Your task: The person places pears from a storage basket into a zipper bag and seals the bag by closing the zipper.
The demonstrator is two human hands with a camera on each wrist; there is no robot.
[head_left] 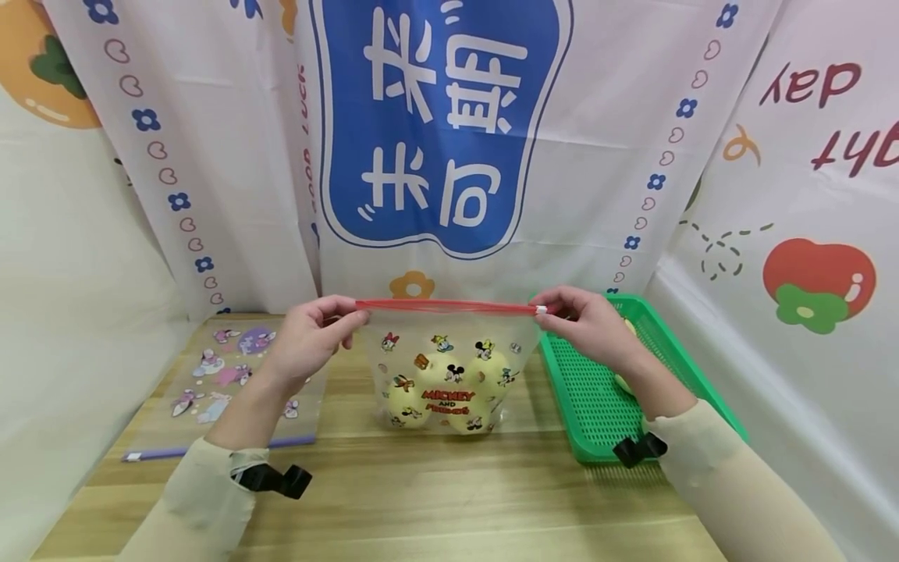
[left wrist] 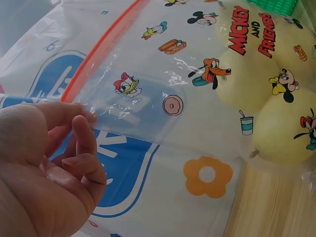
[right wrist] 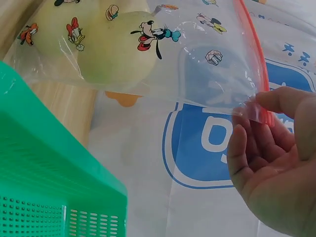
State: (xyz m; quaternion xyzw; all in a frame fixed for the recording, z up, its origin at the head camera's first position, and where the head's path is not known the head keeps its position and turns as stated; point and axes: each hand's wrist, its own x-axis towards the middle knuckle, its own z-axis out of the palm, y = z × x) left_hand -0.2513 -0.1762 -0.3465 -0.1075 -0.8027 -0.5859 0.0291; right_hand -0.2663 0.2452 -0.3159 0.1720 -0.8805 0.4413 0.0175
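A clear zip bag [head_left: 407,328] printed with cartoon figures stands upright on the table, several round pale-yellow fruits [left wrist: 286,123], apparently pears, inside. Along its top runs a red zip strip [head_left: 449,305]; whether it is sealed I cannot tell. My left hand [head_left: 309,339] pinches the strip's left end between thumb and finger. At the opposite end, my right hand [head_left: 583,324] pinches the top corner beside a white slider [head_left: 541,310]. The right wrist view shows the right thumb and fingers on the clear plastic by the red edge.
A green basket [head_left: 583,437] stands to the right, partly under the right forearm, with something yellow [head_left: 627,382] in it. Flat on the left lies another printed bag [head_left: 232,375] with a purple zip strip [head_left: 291,441]. Printed cloth [head_left: 597,94] hangs behind the wooden table [head_left: 449,499].
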